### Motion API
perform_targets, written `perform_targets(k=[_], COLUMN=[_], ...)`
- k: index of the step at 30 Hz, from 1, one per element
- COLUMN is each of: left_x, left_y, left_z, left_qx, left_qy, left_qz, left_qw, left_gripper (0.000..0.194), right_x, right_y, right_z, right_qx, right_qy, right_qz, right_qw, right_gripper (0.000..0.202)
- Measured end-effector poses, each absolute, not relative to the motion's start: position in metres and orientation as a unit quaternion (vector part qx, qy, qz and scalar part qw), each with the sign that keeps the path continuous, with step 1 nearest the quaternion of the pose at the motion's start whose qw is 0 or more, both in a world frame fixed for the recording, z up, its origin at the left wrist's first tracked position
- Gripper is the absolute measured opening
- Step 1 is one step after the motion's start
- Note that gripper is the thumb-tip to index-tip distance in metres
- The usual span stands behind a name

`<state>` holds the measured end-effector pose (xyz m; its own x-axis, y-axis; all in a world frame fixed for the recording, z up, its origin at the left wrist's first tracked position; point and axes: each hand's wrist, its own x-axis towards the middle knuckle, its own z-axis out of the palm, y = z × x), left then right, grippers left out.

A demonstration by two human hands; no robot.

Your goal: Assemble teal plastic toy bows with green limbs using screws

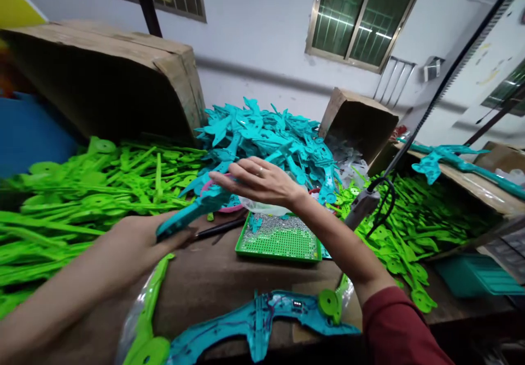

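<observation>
My left hand [135, 242] is closed around the lower end of a teal plastic shell piece [192, 212], which slants up to the right. My right hand [262, 182] is stretched out palm down over the piece's upper end, fingers long and nearly straight, a ring on one. Its thumb is hidden, and whether it touches the piece is unclear. Below, on the table, lies a teal bow-shaped toy shell [258, 318], inner side up, with thin wires in it. A green limb [143, 332] joins its left end and a round green piece [329, 303] sits at its right.
A green tray [279, 255] holds small metal screws. An electric screwdriver [363, 206] hangs from a coiled cord at right. Teal parts [266, 130] are heaped behind; green parts [123, 179] lie left and more green parts [410, 217] right. Cardboard boxes [180, 64] stand at the back.
</observation>
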<state>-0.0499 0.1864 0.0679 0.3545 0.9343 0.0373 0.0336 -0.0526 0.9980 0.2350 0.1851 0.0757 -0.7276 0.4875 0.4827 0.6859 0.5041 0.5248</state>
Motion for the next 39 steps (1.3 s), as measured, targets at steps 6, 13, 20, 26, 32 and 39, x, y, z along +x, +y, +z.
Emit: perform_targets(k=[6, 13, 20, 26, 32, 39], left_x=[-0.061, -0.064, -0.051, -0.028, -0.014, -0.009], left_y=[0.184, 0.159, 0.156, 0.152, 0.139, 0.133], left_z=[0.082, 0.069, 0.053, 0.05, 0.054, 0.048], left_qx=[0.452, 0.264, 0.239, 0.242, 0.242, 0.255], left_qy=[0.499, 0.268, 0.207, 0.209, 0.216, 0.186], left_qz=[0.433, 0.504, 0.497, 0.468, 0.448, 0.483], left_qw=[0.599, 0.778, 0.808, 0.824, 0.833, 0.816], left_gripper=[0.024, 0.047, 0.05, 0.037, 0.033, 0.032], right_x=[0.25, 0.282, 0.256, 0.171, 0.151, 0.15], right_y=[0.209, 0.22, 0.197, 0.093, 0.062, 0.062], right_z=[0.038, -0.026, 0.005, 0.032, 0.033, 0.031], right_qx=[-0.74, -0.692, -0.651, -0.351, -0.294, -0.294], right_qy=[-0.647, -0.716, -0.729, -0.804, -0.795, -0.799], right_qz=[-0.118, 0.059, 0.043, 0.204, 0.253, 0.267], right_qw=[0.139, 0.066, 0.207, 0.435, 0.466, 0.452], right_gripper=[0.034, 0.033, 0.014, 0.017, 0.018, 0.015])
